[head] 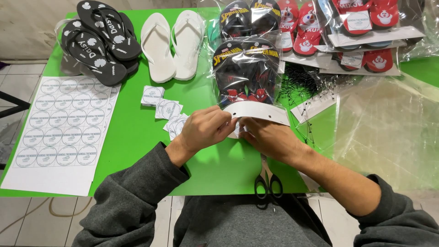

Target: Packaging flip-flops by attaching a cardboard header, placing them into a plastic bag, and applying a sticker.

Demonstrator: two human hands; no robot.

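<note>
**Watch the card flap and the loose stickers**

You work at a green table [137,137] crowded on every side, and that crowding is your main risk. The clear plastic sheets [388,132] lie just beside your right elbow; a sweep of the arm could drag them off the edge.

The bagged pair of dark sandals [247,73] lies straight ahead of you, its white card flap [260,112] at the near end. Your left hand [203,130] is curled closed, pinching the flap's near edge from the left. Your right hand [270,137] is closed on the flap's underside, fingers tucked; whether it also holds something small, I cannot tell. If either pinch slips, the flap may crease or sit crooked over the bag mouth.

The scissors [267,183] lie at the table's near edge, under your right wrist, handles overhanging. A nudge could knock them into your lap.

The cut round stickers [167,110] sit loose near your left hand; a knuckle brushing them could scatter them.
</note>
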